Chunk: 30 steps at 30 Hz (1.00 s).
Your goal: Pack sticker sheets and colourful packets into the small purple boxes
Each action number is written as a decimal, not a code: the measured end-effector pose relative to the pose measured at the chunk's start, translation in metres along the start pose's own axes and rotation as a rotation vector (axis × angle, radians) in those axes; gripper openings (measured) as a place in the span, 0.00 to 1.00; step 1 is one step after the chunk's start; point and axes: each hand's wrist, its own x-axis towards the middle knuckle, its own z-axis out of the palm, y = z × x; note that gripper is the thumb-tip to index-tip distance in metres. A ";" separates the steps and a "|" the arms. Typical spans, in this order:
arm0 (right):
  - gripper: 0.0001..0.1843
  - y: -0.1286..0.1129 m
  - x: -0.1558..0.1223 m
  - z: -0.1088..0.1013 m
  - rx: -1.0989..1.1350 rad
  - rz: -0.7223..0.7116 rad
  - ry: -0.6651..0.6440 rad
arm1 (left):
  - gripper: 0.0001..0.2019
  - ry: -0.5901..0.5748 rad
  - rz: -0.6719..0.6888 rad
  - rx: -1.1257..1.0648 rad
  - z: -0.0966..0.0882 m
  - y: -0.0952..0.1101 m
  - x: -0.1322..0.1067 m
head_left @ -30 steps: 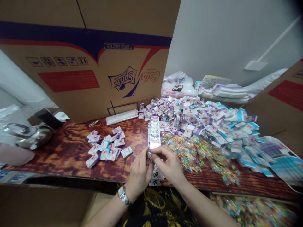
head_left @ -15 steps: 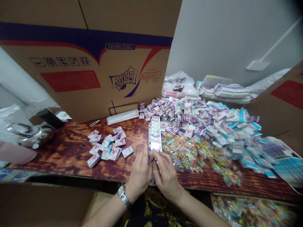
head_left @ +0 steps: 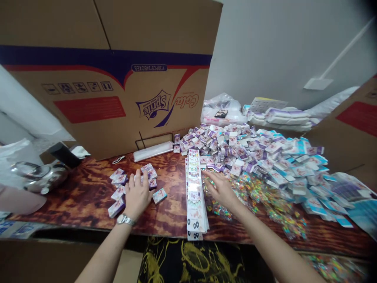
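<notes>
A long stack of sticker strips (head_left: 194, 196) lies on the wooden table (head_left: 79, 196), running from the front edge toward the back. My left hand (head_left: 138, 193) rests flat, fingers spread, on a small cluster of little purple-and-white boxes (head_left: 134, 184) to the strips' left. A wristwatch (head_left: 125, 220) sits on that wrist. My right hand (head_left: 220, 188) lies open, fingers stretched out, on the clear packets of coloured beads (head_left: 253, 194) just right of the strips. Neither hand holds anything.
A big heap of small boxes (head_left: 259, 157) fills the table's right half. A large cardboard carton (head_left: 118, 86) stands at the back left, another carton (head_left: 350, 125) at the right. A metal kettle (head_left: 41, 177) sits far left. Plastic bags (head_left: 220, 108) lie behind.
Both hands let go of the sticker strips at the front edge and moved apart: the left onto the small box cluster, the right onto the bead packets. The strips now lie flat.
</notes>
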 end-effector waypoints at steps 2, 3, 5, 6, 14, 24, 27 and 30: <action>0.22 0.016 0.007 0.005 -0.081 -0.045 -0.100 | 0.29 0.027 0.113 -0.113 -0.005 0.019 -0.006; 0.25 0.022 0.010 0.009 -0.113 -0.069 -0.163 | 0.27 0.012 0.195 -0.208 -0.009 0.033 -0.012; 0.31 0.030 0.016 0.018 -0.158 -0.101 -0.280 | 0.23 -0.063 0.326 -0.361 -0.017 0.067 -0.027; 0.34 0.033 0.018 0.022 -0.172 -0.107 -0.326 | 0.22 -0.100 0.391 -0.398 -0.020 0.083 -0.034; 0.31 0.038 0.018 0.045 -0.206 -0.054 -0.342 | 0.22 -0.248 0.531 -0.457 -0.013 0.128 -0.059; 0.25 0.046 0.024 0.049 -0.198 -0.058 -0.246 | 0.21 -0.334 0.538 -0.441 -0.013 0.126 -0.059; 0.29 0.047 0.023 0.052 -0.209 -0.061 -0.224 | 0.21 -0.340 0.537 -0.466 -0.014 0.126 -0.058; 0.28 0.047 0.022 0.054 -0.207 -0.073 -0.199 | 0.21 -0.351 0.524 -0.502 -0.013 0.128 -0.058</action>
